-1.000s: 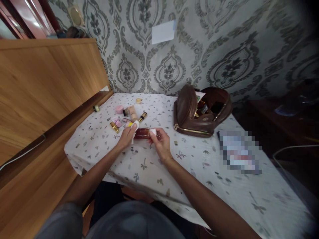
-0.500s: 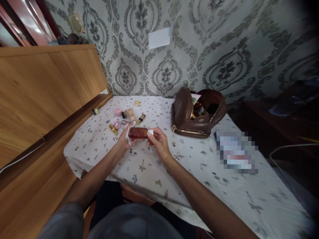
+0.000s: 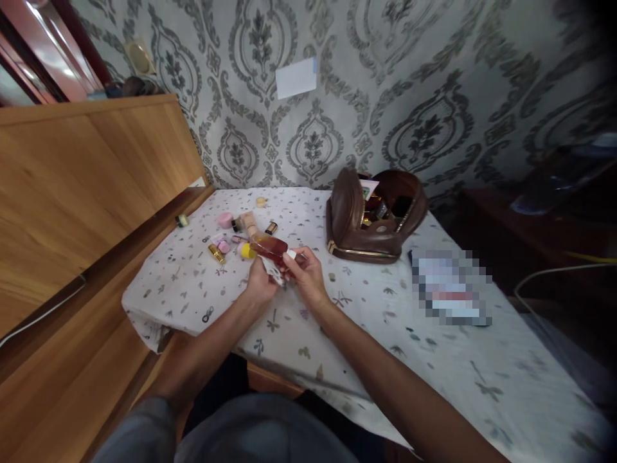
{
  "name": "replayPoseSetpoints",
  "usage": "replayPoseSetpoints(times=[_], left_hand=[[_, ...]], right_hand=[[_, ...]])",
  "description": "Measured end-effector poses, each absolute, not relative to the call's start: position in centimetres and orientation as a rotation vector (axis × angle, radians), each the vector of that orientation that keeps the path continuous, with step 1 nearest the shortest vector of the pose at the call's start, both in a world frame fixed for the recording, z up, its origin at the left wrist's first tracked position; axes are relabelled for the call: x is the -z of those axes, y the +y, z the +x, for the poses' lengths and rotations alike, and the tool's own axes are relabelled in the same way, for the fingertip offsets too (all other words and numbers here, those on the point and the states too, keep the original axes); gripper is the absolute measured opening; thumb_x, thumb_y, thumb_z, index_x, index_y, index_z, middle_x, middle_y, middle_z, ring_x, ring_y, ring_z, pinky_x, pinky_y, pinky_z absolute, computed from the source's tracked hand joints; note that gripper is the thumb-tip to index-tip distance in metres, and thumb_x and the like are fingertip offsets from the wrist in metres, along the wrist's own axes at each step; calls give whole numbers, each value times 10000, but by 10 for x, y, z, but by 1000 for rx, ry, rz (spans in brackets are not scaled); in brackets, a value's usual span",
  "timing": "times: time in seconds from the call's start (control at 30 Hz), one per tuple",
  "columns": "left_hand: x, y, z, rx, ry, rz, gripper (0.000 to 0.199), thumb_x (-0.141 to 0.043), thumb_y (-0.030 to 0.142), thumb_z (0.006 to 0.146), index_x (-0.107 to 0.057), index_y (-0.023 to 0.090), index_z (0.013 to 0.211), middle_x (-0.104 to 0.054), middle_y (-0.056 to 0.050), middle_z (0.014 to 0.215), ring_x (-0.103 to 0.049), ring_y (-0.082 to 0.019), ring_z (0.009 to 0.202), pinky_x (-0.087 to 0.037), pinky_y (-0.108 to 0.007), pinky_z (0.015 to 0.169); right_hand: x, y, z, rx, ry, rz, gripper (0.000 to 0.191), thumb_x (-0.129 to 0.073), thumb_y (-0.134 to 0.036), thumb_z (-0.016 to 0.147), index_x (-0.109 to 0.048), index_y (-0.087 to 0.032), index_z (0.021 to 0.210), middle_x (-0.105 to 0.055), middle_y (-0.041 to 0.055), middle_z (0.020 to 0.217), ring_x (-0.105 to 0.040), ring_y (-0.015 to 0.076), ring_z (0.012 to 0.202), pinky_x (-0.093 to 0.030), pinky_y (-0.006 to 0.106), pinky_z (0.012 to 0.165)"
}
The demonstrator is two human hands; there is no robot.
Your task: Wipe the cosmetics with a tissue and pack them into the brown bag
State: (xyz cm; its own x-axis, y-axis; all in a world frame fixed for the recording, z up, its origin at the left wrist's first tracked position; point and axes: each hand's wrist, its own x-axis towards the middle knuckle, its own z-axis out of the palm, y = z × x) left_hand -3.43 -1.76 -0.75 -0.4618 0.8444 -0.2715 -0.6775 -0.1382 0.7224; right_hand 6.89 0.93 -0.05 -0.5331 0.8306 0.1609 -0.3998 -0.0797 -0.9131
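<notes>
A reddish-brown bottle (image 3: pixel 270 247) with a yellow cap at its far left end is held above the table. My right hand (image 3: pixel 307 273) grips its near end, thumb on top by a small white piece. Just below the bottle, my left hand (image 3: pixel 263 281) is closed on a white cloth (image 3: pixel 272 270). Left of and behind the hands lie a gold tube (image 3: pixel 216 253), a pink round item (image 3: pixel 225 220), a beige tube (image 3: pixel 249 223) and a black-and-gold item (image 3: pixel 271 227).
An open brown bag (image 3: pixel 364 243) with small items inside stands at the back right. A blurred flat object (image 3: pixel 450 287) lies right of it. The patterned tablecloth (image 3: pixel 376 321) meets a wooden panel (image 3: pixel 106 154) on the left. A yellowish jar (image 3: pixel 182 220) sits near the panel.
My left hand has moved down and right, drawing the white cloth off the bottle's left end. The yellow end now shows, and the bottle tilts slightly. The view has shifted a little.
</notes>
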Motion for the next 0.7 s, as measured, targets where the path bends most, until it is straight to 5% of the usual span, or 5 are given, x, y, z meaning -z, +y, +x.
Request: replayPoseSetpoints(times=[0.27,0.5,0.7], left_hand=[[2,-19,14,-1952,1054,316,442,-548,626,881,-667,201,906,-722,-57,959,-692,-185,915,-549,-269,797],[-8,-9,-24,-2114,1383,202,358,-567,554,896,-616,200,869,-682,-9,800,-664,-141,759,-522,-236,708],[-13,-9,-63,-2113,1426,293,390,-652,565,805,-587,182,835,-631,22,719,-610,-126,634,-504,-249,650]], right_hand=[[9,13,75,-1098,-1570,-744,185,-603,-373,818,-494,-226,794,-520,-33,693,-470,142,632,-388,273,610],[6,7,80,-930,-1772,-668,181,-588,-385,856,-525,-218,833,-525,-7,736,-472,151,649,-402,287,622],[9,3,75,-1134,-1664,-560,201,-607,-355,845,-569,-216,986,-610,40,932,-575,170,774,-481,279,645]])
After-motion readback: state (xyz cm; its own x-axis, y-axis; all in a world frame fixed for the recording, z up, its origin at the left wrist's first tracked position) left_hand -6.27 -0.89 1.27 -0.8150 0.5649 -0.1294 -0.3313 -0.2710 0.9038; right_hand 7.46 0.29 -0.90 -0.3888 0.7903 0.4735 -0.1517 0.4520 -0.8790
